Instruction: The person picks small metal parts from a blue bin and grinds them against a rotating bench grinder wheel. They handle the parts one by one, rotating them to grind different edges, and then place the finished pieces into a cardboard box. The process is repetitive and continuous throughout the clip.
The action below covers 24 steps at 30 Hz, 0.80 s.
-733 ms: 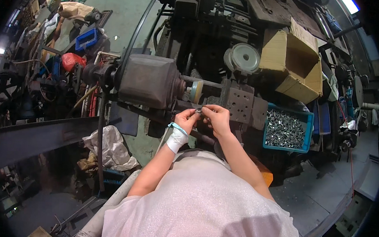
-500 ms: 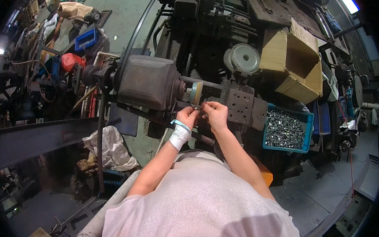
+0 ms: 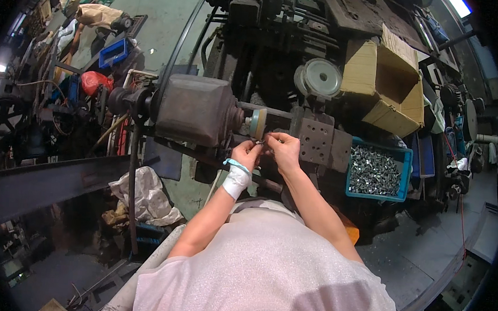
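Observation:
My left hand (image 3: 245, 155) and my right hand (image 3: 284, 150) meet in front of a grinding wheel (image 3: 258, 123) with a green-blue and tan rim. Both are closed, fingertips pinched around a small metal part (image 3: 260, 142) just below the wheel's lower edge. Fingers hide most of that part, and I cannot tell whether it touches the wheel. A white wrap with a light blue band (image 3: 237, 176) covers my left wrist. The wheel sits on the spindle of a dark, boxy machine head (image 3: 193, 109). Right of my right hand is a drilled metal block (image 3: 316, 139).
A teal crate (image 3: 348, 181) full of small metal parts stands at the right, below an open cardboard box (image 3: 360, 65). A round metal pulley (image 3: 324, 76) sits behind the block. White sacking (image 3: 147, 192) lies on the left, near a dark upright post (image 3: 132, 205).
Both hands hold nearly the same pose at the wheel. The view has shifted very slightly; nothing was let go or taken up.

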Each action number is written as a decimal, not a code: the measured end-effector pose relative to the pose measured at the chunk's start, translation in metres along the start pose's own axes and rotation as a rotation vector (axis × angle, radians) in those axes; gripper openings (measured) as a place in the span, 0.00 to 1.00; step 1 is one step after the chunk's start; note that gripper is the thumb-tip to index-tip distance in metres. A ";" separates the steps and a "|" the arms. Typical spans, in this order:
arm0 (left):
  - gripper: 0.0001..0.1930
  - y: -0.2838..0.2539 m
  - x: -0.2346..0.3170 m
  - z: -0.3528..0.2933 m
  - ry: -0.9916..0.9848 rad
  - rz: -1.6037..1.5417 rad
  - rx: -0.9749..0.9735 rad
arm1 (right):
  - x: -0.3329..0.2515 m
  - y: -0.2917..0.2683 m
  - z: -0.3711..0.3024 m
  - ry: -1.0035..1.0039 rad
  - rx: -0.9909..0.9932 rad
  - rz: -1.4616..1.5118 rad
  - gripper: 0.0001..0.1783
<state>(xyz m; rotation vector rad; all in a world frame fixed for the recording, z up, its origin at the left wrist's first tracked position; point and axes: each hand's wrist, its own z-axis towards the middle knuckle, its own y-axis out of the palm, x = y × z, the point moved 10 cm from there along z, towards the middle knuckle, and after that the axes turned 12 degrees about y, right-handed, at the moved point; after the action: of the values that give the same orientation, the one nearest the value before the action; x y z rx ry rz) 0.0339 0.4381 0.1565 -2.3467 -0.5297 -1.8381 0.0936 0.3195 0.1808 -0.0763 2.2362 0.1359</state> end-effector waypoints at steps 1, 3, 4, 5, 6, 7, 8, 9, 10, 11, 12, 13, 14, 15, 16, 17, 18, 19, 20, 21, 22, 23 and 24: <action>0.10 -0.001 -0.006 -0.005 -0.074 -0.059 -0.013 | 0.000 -0.002 -0.003 -0.012 -0.008 -0.014 0.09; 0.11 0.000 -0.011 -0.019 -0.224 -0.177 -0.037 | -0.003 -0.002 -0.007 -0.031 -0.053 -0.035 0.10; 0.12 0.005 -0.008 -0.023 -0.280 -0.249 -0.075 | -0.007 -0.001 -0.011 -0.036 -0.089 -0.041 0.11; 0.13 0.011 -0.005 -0.027 -0.337 -0.321 -0.112 | -0.008 0.000 -0.014 -0.042 -0.125 -0.047 0.11; 0.14 0.016 -0.003 -0.030 -0.391 -0.394 -0.148 | -0.007 0.000 -0.014 -0.044 -0.145 -0.027 0.11; 0.12 0.019 -0.010 -0.029 -0.409 -0.474 -0.171 | -0.003 0.000 -0.012 -0.046 -0.165 -0.007 0.11; 0.11 0.017 -0.014 -0.027 -0.397 -0.459 -0.165 | -0.002 0.001 -0.011 -0.047 -0.185 0.013 0.11; 0.11 0.015 -0.017 -0.026 -0.385 -0.446 -0.157 | -0.002 0.000 -0.012 -0.041 -0.170 0.013 0.11; 0.10 0.013 -0.019 -0.024 -0.373 -0.433 -0.149 | -0.004 0.000 -0.014 -0.035 -0.156 0.013 0.11; 0.10 0.011 -0.021 -0.022 -0.339 -0.392 -0.138 | -0.004 0.001 -0.015 -0.029 -0.141 0.013 0.11; 0.09 0.010 -0.022 -0.019 -0.306 -0.350 -0.129 | -0.002 0.000 -0.015 -0.010 -0.119 0.001 0.11; 0.09 0.009 -0.021 -0.017 -0.273 -0.309 -0.120 | 0.000 -0.001 -0.014 0.009 -0.097 -0.010 0.11; 0.08 0.008 -0.021 -0.016 -0.261 -0.249 -0.120 | 0.002 -0.002 -0.013 0.027 -0.076 -0.021 0.11; 0.08 0.007 -0.017 -0.015 -0.250 -0.189 -0.121 | 0.002 -0.002 -0.011 0.027 -0.067 -0.014 0.10; 0.08 0.006 -0.014 -0.013 -0.238 -0.129 -0.122 | 0.004 -0.003 -0.008 0.027 -0.059 -0.008 0.10; 0.07 0.004 -0.014 -0.010 -0.226 -0.110 -0.086 | 0.006 -0.003 -0.005 0.027 -0.050 -0.002 0.10; 0.07 0.002 -0.015 -0.008 -0.213 -0.092 -0.047 | 0.005 -0.003 -0.002 0.010 -0.032 -0.055 0.09; 0.07 -0.001 -0.015 -0.006 -0.200 -0.074 -0.009 | 0.003 -0.003 0.002 -0.007 -0.014 -0.108 0.08; 0.07 -0.002 -0.018 -0.004 -0.204 -0.069 0.011 | 0.002 -0.002 0.006 -0.024 0.004 -0.161 0.08; 0.07 -0.003 -0.022 -0.002 -0.208 -0.063 0.029 | 0.005 -0.003 0.014 -0.063 0.012 -0.155 0.07; 0.07 -0.004 -0.024 0.000 -0.212 -0.057 0.046 | 0.009 -0.004 0.022 -0.103 0.020 -0.149 0.07; 0.07 -0.003 -0.023 0.002 -0.198 -0.039 0.047 | 0.012 -0.006 0.028 -0.142 0.029 -0.142 0.07; 0.07 -0.003 -0.023 0.004 -0.183 -0.024 0.052 | 0.013 -0.005 0.029 -0.119 0.027 -0.132 0.06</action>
<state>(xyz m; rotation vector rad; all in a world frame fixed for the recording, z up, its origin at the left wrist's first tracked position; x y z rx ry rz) 0.0319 0.4380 0.1333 -2.4982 -0.6195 -1.6071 0.1086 0.3177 0.1527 -0.1957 2.1066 0.0382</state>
